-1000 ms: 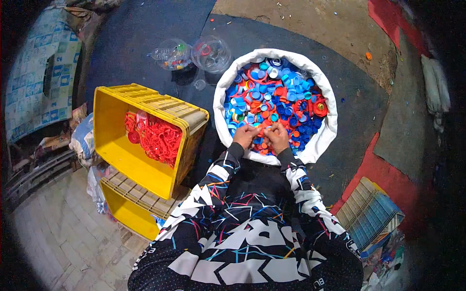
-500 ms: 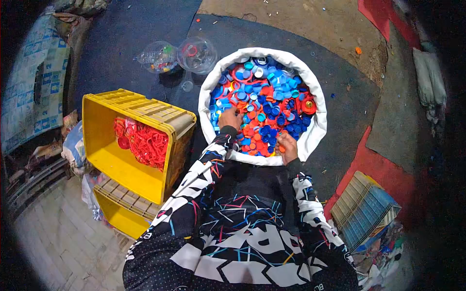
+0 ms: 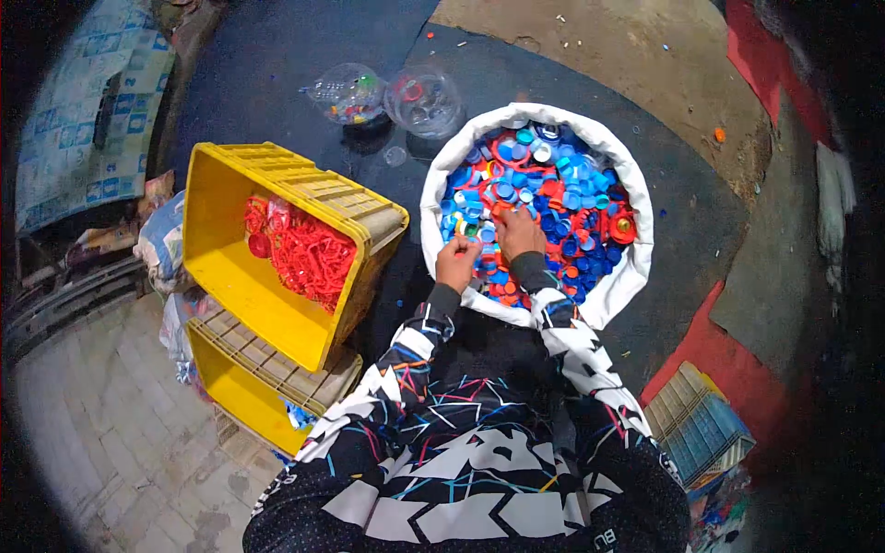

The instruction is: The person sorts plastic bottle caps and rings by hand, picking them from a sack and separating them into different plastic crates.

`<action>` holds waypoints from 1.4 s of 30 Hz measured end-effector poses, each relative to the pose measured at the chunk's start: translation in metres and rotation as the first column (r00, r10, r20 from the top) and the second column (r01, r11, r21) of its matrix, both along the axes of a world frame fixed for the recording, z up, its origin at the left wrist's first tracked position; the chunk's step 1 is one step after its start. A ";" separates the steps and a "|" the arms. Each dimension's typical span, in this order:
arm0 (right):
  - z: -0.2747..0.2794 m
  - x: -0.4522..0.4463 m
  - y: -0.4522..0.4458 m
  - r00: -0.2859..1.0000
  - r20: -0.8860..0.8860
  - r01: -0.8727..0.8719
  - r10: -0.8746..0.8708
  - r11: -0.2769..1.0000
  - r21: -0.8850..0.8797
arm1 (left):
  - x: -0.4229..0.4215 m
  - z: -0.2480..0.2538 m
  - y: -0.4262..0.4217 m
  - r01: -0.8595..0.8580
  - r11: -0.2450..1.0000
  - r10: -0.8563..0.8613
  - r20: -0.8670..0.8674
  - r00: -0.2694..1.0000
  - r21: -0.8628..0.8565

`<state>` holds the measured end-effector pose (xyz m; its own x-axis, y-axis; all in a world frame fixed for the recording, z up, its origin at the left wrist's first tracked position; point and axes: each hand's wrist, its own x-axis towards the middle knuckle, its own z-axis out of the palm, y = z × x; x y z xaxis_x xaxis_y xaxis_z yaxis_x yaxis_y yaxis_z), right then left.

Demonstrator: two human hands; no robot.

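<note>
A round white sack (image 3: 630,276) with a rolled rim holds many plastic bottle caps (image 3: 576,184) in blue, red, orange and white. Over its near left part is my left hand (image 3: 456,263), the fingers pinched together. Whatever sits in that pinch is too small to make out. Just to the right and slightly farther in, my right hand (image 3: 522,233) reaches down among the caps. Its fingertips are closed at a red bottle cap (image 3: 502,212), partly hidden by the fingers.
Left of the sack, a tilted yellow crate (image 3: 217,253) holds red plastic pieces (image 3: 309,263). Another yellow crate (image 3: 235,387) lies below it. Two clear plastic containers (image 3: 348,92) (image 3: 424,103) stand beyond. At the right lies a blue-grey crate (image 3: 696,429).
My right hand has moved from the near right rim leftward and farther into the caps. My left hand has drawn back toward the near left rim. The whole view has shifted.
</note>
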<state>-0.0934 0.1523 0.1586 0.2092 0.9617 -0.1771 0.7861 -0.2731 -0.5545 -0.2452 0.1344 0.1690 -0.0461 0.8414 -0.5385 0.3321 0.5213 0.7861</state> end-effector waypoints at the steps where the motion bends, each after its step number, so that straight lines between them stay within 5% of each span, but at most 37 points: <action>1: -0.007 -0.004 0.005 0.999 0.025 -0.025 0.025 1.000 -0.009 | -0.013 -0.012 -0.007 -0.104 0.988 0.120 0.152 0.981 -0.110; 5: -0.023 -0.012 0.012 0.991 0.106 -0.084 0.083 0.996 -0.001 | -0.031 0.027 -0.014 -0.278 0.875 0.454 0.469 0.758 -0.397; 9: -0.022 -0.015 0.010 0.999 0.040 -0.030 0.027 0.996 0.082 | -0.047 0.025 -0.016 -0.302 0.715 0.669 0.492 0.557 -0.630; 12: -0.022 -0.008 -0.004 0.989 -0.137 0.085 -0.053 0.967 0.241 | -0.042 0.037 -0.009 -0.220 0.742 0.625 0.534 0.570 -0.633; 17: -0.014 0.015 -0.043 0.762 -0.605 0.238 -0.232 0.969 -0.072 | -0.020 0.016 0.006 -0.122 0.838 0.453 0.553 0.699 -0.532; 18: -0.018 0.023 -0.053 0.627 -0.718 0.249 -0.301 0.951 -0.182 | -0.007 0.015 0.013 -0.156 0.869 0.372 0.412 0.832 -0.470; 20: -0.006 0.037 -0.069 0.416 -0.795 0.226 -0.443 0.896 -0.381 | 0.000 0.009 0.025 0.035 0.986 -0.016 0.117 0.993 -0.161; 22: 0.002 0.046 -0.084 0.212 -0.845 0.286 -0.491 0.858 -0.427 | 0.007 -0.009 0.037 0.305 0.935 -0.237 -0.318 0.918 0.183; 27: 0.012 0.071 -0.110 -0.225 -0.817 0.289 -0.531 0.764 -0.577 | 0.042 0.014 0.076 0.418 0.909 -0.350 -0.555 0.755 -0.004; 33: 0.023 0.083 -0.110 -0.422 -0.786 0.295 -0.451 0.752 -0.589 | 0.053 0.007 0.084 0.471 0.877 -0.397 -0.691 0.604 -0.092; 37: 0.022 0.087 -0.104 -0.485 -0.776 0.273 -0.403 0.773 -0.573 | 0.047 -0.011 0.079 0.479 0.877 -0.331 -0.668 0.667 0.043; 40: 0.031 0.088 -0.092 -0.465 -0.796 0.249 -0.388 0.805 -0.538 | 0.042 0.003 0.075 0.384 0.921 -0.337 -0.354 0.872 0.070; 41: 0.035 0.087 -0.089 -0.449 -0.805 0.240 -0.387 0.816 -0.525 | 0.038 0.006 0.072 0.256 0.966 -0.256 0.004 0.967 -0.026; 42: 0.035 0.087 -0.087 -0.492 -0.800 0.210 -0.343 0.845 -0.492 | 0.032 0.009 0.069 0.164 0.974 -0.100 0.350 0.931 -0.157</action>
<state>-0.0065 0.0649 0.1934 -0.0511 0.8136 -0.5792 -0.9127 -0.2736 -0.3037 -0.2127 0.2030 0.1780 0.2700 0.7145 -0.6454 0.1392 0.6343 0.7605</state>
